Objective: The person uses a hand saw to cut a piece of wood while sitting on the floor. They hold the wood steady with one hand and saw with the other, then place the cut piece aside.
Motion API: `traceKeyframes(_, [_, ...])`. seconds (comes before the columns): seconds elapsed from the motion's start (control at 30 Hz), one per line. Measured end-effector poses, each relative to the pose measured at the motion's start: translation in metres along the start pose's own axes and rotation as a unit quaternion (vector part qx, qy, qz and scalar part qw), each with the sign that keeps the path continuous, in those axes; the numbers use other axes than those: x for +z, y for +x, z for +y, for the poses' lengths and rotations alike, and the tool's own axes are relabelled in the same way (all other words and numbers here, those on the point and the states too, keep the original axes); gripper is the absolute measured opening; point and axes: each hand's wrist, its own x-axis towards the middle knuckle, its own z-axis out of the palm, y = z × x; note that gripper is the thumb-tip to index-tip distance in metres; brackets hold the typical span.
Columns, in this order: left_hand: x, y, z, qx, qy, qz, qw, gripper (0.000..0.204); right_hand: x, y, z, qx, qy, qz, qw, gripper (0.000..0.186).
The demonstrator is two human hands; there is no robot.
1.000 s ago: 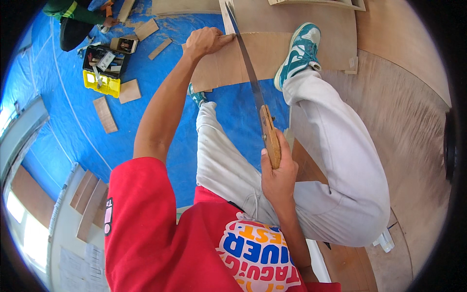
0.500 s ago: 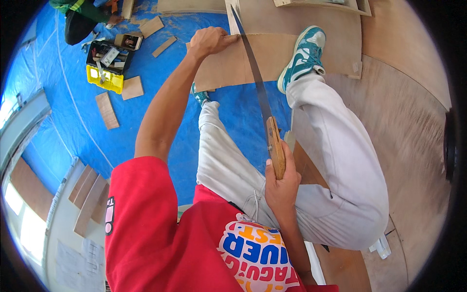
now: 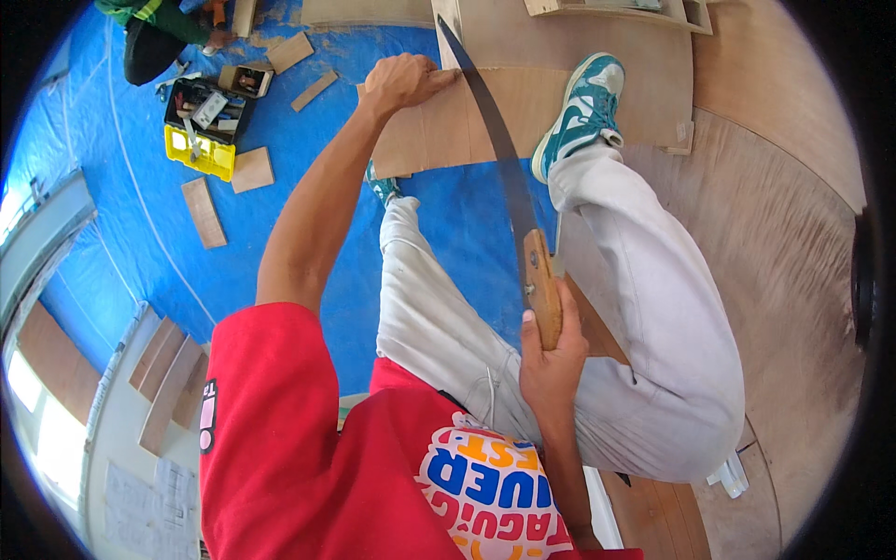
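Observation:
My right hand [image 3: 553, 359] is wrapped round the wooden handle [image 3: 543, 289] of a handsaw. Its long dark blade [image 3: 493, 117] slants up and left across a thin brown plywood sheet [image 3: 429, 131]. The tip lies by a pale strip of wood [image 3: 449, 42] at the far side. My left hand [image 3: 403, 82] is closed at the sheet's far left edge, its thumb side lying close to the blade. Its curled fingers are partly hidden. My right shoe [image 3: 586, 112] rests on the wood just right of the blade.
An open toolbox with a yellow lid [image 3: 201, 152] and several wood offcuts [image 3: 203, 213] lie on the blue tarp [image 3: 154, 103] at left. Another person [image 3: 159, 37] crouches at the far left. A large plywood panel [image 3: 737, 252] spreads along the right.
My right hand and the saw handle have shifted a little to the right, and the blade has swung with them. The left hand stays in nearly the same place.

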Motion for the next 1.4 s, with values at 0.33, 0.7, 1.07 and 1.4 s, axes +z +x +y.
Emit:
traceKeyframes(0.33, [0.000,0.000,-0.002,0.015,-0.001,0.010,1.000,0.066,-0.003,-0.008,-0.008,0.009,0.022,0.002,1.000,0.053])
traceKeyframes(0.7, [0.001,-0.001,0.000,0.005,0.005,0.011,1.000,0.064,-0.009,-0.019,-0.011,0.035,0.012,-0.051,0.998,0.055])
traceKeyframes(1.07, [0.002,0.001,-0.001,0.008,-0.002,-0.008,1.000,0.064,0.001,0.003,-0.016,0.019,0.020,-0.055,0.998,0.054])
traceKeyframes(1.4, [-0.003,0.000,0.002,0.008,-0.006,0.008,1.000,0.063,0.008,0.020,-0.032,0.002,0.011,-0.049,0.999,0.050])
